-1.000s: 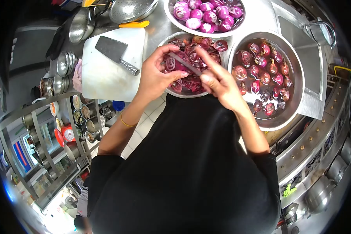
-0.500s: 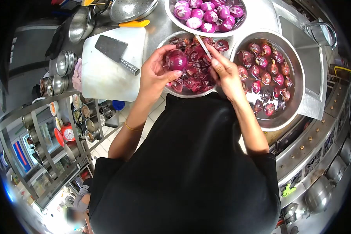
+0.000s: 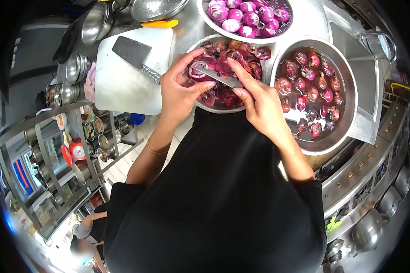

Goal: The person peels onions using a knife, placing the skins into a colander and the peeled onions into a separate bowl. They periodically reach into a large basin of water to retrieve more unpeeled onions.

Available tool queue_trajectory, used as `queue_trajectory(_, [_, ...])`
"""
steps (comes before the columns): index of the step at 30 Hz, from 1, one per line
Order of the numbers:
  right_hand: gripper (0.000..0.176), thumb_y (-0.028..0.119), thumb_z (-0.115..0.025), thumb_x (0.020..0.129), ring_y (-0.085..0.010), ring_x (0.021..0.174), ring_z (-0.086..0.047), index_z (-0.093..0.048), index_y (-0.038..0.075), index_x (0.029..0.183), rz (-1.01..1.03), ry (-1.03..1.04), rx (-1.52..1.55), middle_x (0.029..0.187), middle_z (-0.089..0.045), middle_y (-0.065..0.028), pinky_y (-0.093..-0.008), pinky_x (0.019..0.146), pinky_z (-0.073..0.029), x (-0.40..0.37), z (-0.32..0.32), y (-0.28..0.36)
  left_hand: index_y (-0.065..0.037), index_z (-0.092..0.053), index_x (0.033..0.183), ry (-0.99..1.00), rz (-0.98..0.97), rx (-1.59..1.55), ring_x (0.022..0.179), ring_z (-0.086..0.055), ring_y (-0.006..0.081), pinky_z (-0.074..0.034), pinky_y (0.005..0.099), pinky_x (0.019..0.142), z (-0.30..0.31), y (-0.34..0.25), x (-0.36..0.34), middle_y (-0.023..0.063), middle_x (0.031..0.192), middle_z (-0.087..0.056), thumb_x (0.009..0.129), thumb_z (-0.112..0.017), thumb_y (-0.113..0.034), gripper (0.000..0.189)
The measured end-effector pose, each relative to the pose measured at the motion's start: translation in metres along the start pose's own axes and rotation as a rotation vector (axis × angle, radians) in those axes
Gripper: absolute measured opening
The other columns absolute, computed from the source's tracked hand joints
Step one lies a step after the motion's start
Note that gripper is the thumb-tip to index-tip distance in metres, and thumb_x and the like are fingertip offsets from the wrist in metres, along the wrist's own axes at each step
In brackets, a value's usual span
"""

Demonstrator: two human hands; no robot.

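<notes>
My left hand [image 3: 180,88] holds a red onion [image 3: 198,68] over a bowl of onion skins [image 3: 223,96]. A pale ring shows on the onion's face. In my right hand [image 3: 255,93] is a small knife [image 3: 218,77], its blade lying against the onion. Behind the bowl stands a colander [image 3: 292,22] with several peeled purple onions [image 3: 251,18]. To the right, a large metal basin [image 3: 354,98] holds several unpeeled onions [image 3: 312,94] in water.
A cleaver [image 3: 132,51] lies on a white cutting board [image 3: 118,91] at the left. Metal bowls [image 3: 95,22] and a yellow-handled tool [image 3: 159,23] are beyond it. A metal rack [image 3: 41,154] stands lower left, with another person [image 3: 89,232] below it.
The knife has swung from pointing away to lying across the onion. My right hand has turned with it, and the onion's pale end now shows.
</notes>
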State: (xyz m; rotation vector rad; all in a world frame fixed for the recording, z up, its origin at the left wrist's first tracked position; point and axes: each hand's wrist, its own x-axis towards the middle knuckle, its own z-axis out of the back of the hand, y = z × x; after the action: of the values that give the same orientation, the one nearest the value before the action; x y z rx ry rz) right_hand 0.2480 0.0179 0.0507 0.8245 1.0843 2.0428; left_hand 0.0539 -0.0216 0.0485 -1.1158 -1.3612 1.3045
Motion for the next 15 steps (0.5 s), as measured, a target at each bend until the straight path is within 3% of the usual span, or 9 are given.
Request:
queue_trajectory(6, [0.051,0.007,-0.054,0.088,-0.0388,0.083,-0.062,-0.043,0.018,0.137,-0.108,-0.020,-0.060,0.104,-0.064,-0.0189,-0.0433,0.070,-0.051,-0.003,-0.001,-0.007,0.006,-0.052,0.124,-0.023,-0.080,0.058,0.106,-0.056,0.0163,-0.048,0.0267,0.092,-0.002,-0.003,0.000,0.0082,0.114,-0.049,0.066,-0.072,0.015,0.062])
queue_trajectory(8, [0.050,0.007,-0.054,0.088,-0.0387,0.084,-0.062,-0.044,0.019,0.136,0.014,-0.030,0.033,0.104,-0.064,-0.0191,-0.0427,0.071,-0.052,-0.005,-0.004,-0.002,0.005,-0.052,0.123,-0.023,-0.060,0.061,0.105,-0.056,0.0161,-0.048,0.0269,0.092,-0.002,-0.003,-0.001,0.0081,0.115,-0.049,0.065,-0.072,0.016,0.062])
queue_trajectory(12, [0.050,0.005,-0.054,0.088,-0.0388,0.089,-0.062,-0.047,0.021,0.135,-0.106,0.022,0.042,0.105,-0.063,-0.0201,-0.0425,0.072,-0.052,-0.004,-0.001,0.004,0.005,-0.053,0.123,-0.009,-0.069,0.077,0.105,-0.056,0.0160,-0.048,0.0267,0.092,-0.004,-0.005,0.000,0.0079,0.115,-0.048,0.064,-0.072,0.016,0.062])
queue_trajectory(15, [0.051,0.003,-0.054,0.087,-0.0380,0.087,-0.063,-0.048,0.021,0.134,0.038,-0.060,0.079,0.104,-0.064,-0.0192,-0.0411,0.071,-0.052,-0.004,-0.011,-0.005,0.005,-0.053,0.122,-0.016,-0.067,0.039,0.106,-0.055,0.0160,-0.047,0.0266,0.092,-0.005,-0.005,-0.001,0.0081,0.114,-0.049,0.064,-0.072,0.016,0.062])
